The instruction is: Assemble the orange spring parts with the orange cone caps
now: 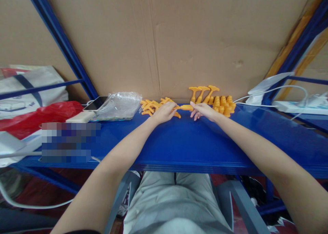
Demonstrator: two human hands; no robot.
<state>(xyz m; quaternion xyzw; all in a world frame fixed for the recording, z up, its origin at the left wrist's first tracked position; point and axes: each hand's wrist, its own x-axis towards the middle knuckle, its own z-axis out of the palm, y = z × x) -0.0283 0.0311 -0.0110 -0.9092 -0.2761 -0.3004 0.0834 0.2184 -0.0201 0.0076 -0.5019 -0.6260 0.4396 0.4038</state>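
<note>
My left hand [164, 112] rests on a pile of orange plastic T-shaped parts [151, 106] at the back of the blue shelf [179, 141], fingers curled over one of them. My right hand [203, 110] holds the end of an orange threaded piece [186, 107] that spans the gap between both hands. Just behind the right hand stand several orange ribbed sleeves [224, 104], and three orange T-shaped bolts [203, 92] lean against the cardboard wall [164, 39].
A clear plastic bag [118, 106], a phone [95, 103] and a white power bank [80, 117] lie at the left. Red plastic bag [38, 116] and white bag farther left. White cables and a power strip [294, 106] at the right. Blue rack posts on both sides.
</note>
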